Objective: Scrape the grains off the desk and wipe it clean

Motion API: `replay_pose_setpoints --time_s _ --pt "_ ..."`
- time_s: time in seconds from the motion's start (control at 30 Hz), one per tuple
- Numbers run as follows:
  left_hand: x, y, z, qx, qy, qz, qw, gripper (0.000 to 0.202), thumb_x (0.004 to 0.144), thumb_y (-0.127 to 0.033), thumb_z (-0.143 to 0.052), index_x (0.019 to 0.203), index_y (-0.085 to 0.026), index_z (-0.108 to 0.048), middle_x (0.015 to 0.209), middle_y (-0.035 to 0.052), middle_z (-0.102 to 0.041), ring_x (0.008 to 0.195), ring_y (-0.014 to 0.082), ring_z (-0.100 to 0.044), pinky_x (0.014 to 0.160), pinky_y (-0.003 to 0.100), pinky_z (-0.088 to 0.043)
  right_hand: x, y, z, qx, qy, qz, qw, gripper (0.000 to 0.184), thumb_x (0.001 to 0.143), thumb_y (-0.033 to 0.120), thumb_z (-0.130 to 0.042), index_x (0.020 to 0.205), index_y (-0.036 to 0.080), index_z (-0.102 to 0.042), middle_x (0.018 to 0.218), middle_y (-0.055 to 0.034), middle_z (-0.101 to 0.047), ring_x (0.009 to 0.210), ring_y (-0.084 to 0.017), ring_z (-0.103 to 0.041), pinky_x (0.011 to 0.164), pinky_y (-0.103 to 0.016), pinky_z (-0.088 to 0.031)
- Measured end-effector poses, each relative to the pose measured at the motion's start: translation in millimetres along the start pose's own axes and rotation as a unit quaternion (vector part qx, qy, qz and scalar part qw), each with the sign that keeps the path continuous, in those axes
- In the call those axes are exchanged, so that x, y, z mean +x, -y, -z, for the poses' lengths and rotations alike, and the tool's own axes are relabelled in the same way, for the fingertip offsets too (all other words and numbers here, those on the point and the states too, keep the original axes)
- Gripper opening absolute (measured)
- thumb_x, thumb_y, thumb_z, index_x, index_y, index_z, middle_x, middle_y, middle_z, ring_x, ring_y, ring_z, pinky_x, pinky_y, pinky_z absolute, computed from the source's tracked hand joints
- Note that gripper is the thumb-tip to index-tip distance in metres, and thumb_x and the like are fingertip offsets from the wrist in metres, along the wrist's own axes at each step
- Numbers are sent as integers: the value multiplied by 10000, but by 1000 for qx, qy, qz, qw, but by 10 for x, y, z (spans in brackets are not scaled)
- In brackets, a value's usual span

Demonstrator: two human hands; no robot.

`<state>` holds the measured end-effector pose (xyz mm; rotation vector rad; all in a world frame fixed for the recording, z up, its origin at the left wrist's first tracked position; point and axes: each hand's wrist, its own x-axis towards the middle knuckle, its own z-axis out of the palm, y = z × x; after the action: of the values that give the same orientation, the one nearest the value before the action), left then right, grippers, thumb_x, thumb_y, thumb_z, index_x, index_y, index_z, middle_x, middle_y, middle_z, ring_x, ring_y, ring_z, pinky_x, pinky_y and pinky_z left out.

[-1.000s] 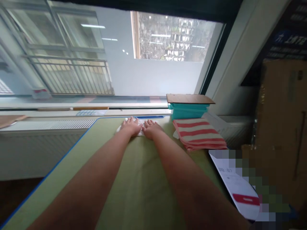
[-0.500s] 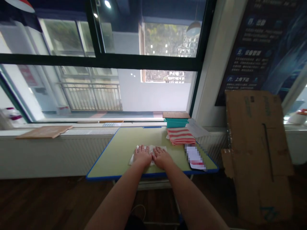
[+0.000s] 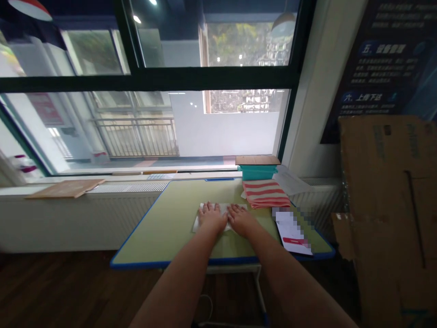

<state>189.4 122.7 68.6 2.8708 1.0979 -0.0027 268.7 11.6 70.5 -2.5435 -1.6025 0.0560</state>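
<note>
A thin white sheet (image 3: 195, 225), perhaps a wipe or tissue, lies spread on the yellow-green table (image 3: 153, 228). My left hand (image 3: 212, 217) presses flat on its left half, fingers stretched out and slightly apart. On the right half rests my right hand (image 3: 241, 219), also flat, its fingers extended. The two thumbs nearly meet at the middle of the sheet. Both palms cover most of it, so only its edges and a little of its centre show.
A folded red-and-white striped cloth (image 3: 265, 193) sits at the table's back right, with a phone (image 3: 293, 232) in front of it. Behind the cloth stands a teal box (image 3: 258, 172) with cardboard on top. Large cardboard (image 3: 382, 205) leans at the right; a radiator (image 3: 85, 223) runs behind.
The head view has shifted, so the table appears larger and the window higher. Both hands stay flat on the sheet, whose front edge looks straighter and less crumpled.
</note>
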Motion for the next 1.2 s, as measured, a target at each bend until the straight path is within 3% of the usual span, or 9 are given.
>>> replay_pose_setpoints --time_s 0.2,0.5,0.7,0.8,0.9,1.07,1.2 --pt "776 -49 -35 9 11 -11 1000 790 910 -588 -146 1546 -129 -244 1603 193 -153 1470 355 -139 1149 541 -140 637 -241 -4 19 9 -45 999 559 981 291 -257 1493 81 -340 1580 -142 -265 1465 -251 -236 1187 -414 -174" --pt "1984 -14 -52 19 6 -8 1000 825 888 -654 -151 1558 -176 -208 1615 163 -125 1471 369 -108 1149 523 -161 1778 -562 -67 55 30 -127 990 586 998 326 -146 1531 98 -234 1620 -105 -153 1490 -227 -143 1194 -431 -144" --pt "2522 14 -80 34 17 -21 999 788 903 -631 -146 1564 -203 -172 1623 160 -77 1473 381 -30 1141 568 -131 2242 -691 -102 72 35 -156 984 604 1000 355 -159 1537 79 -184 1629 -114 -93 1498 -229 -72 1200 -431 -91" --pt "2603 33 -81 37 16 -31 999 775 906 -626 -173 1563 -215 -179 1624 156 -86 1472 391 -23 1128 608 -112 2332 -737 -106 85 43 -140 986 607 1004 353 -192 1535 62 -165 1627 -126 -86 1498 -243 -60 1203 -434 -66" --pt "2531 22 -48 32 12 -42 999 760 912 -608 -200 1558 -209 -205 1619 158 -121 1472 384 -74 1126 601 -123 2285 -732 -85 94 34 -134 986 599 1011 349 -207 1525 41 -181 1620 -150 -94 1495 -261 -73 1199 -464 -51" --pt "2304 27 -51 3 5 -44 999 743 924 -565 -266 1535 -143 -285 1591 198 -202 1441 421 -187 1107 605 -162 2020 -674 -52 73 38 -135 987 595 1006 406 -291 1519 115 -218 1622 -85 -126 1485 -218 -140 1192 -433 -141" --pt "2068 59 -189 7 0 -37 999 778 911 -633 -249 1543 -181 -271 1613 166 -154 1454 393 -169 1127 565 -137 1695 -596 -68 68 46 -136 987 589 1005 429 -259 1518 138 -236 1622 -59 -152 1483 -201 -154 1194 -424 -154"
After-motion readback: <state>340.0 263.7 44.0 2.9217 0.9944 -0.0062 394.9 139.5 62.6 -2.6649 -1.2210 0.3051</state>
